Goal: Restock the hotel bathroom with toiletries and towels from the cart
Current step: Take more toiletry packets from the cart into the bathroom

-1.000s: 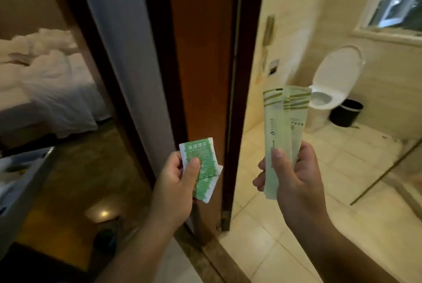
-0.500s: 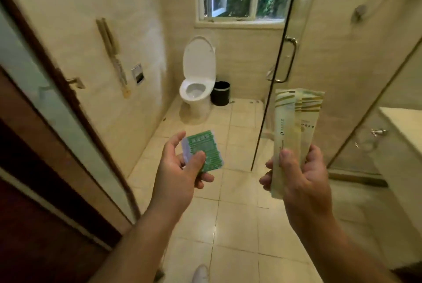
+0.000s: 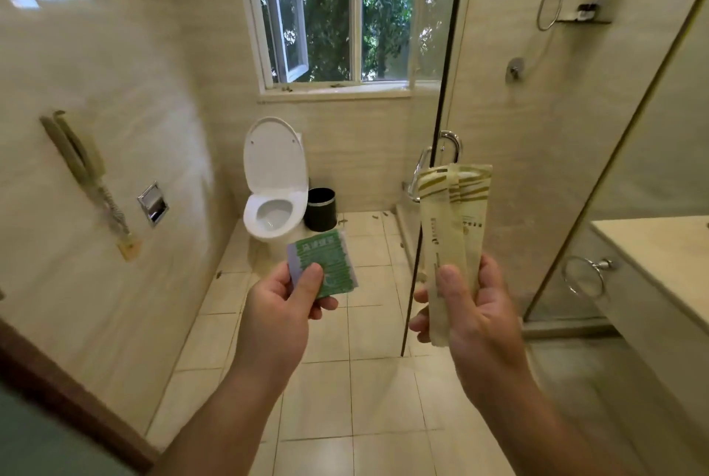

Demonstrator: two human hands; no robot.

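Left grip point(image 3: 280, 306) pinches green sachets point(image 3: 330, 264) near their lower edge; right grip point(image 3: 475, 306) clasps long pale packets point(image 3: 452, 214) upright, low down, well apart from the counter point(image 3: 660, 245). Probably light, flimsy, slippery: best held mid-length.

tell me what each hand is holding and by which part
The left hand pinches a small green packet by its lower left corner; the right hand grips two long pale packets around their lower half.

Person has moved from doorway into bathroom; toilet point(image 3: 274, 203) and window point(image 3: 345, 11) now ahead. Green sachets point(image 3: 330, 264) in left hand point(image 3: 276, 306), fanned before, now stacked.
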